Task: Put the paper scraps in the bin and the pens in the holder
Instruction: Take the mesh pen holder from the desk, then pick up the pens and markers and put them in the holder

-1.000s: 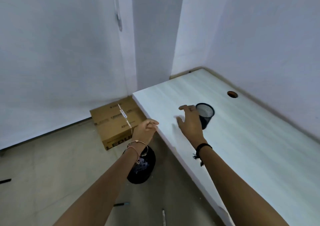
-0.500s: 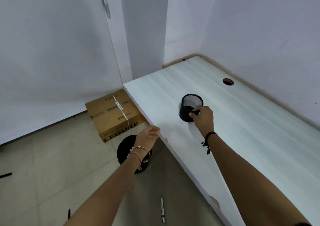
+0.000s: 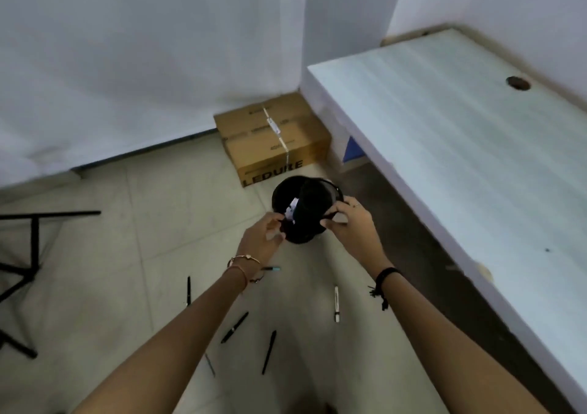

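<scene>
Both hands grasp the holder [image 3: 313, 213]: left hand [image 3: 262, 239] at its 9 o'clock, right hand [image 3: 351, 223] at 3, above the bin [image 3: 281, 196]. Keep it upright and lower it toward the pens [image 3: 268, 351] at 6.

head-worn view, angled down, close over hands [image 3: 317, 226]

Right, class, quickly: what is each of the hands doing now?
Left hand: closed on the mesh pen holder.
Right hand: closed on the same holder.
</scene>
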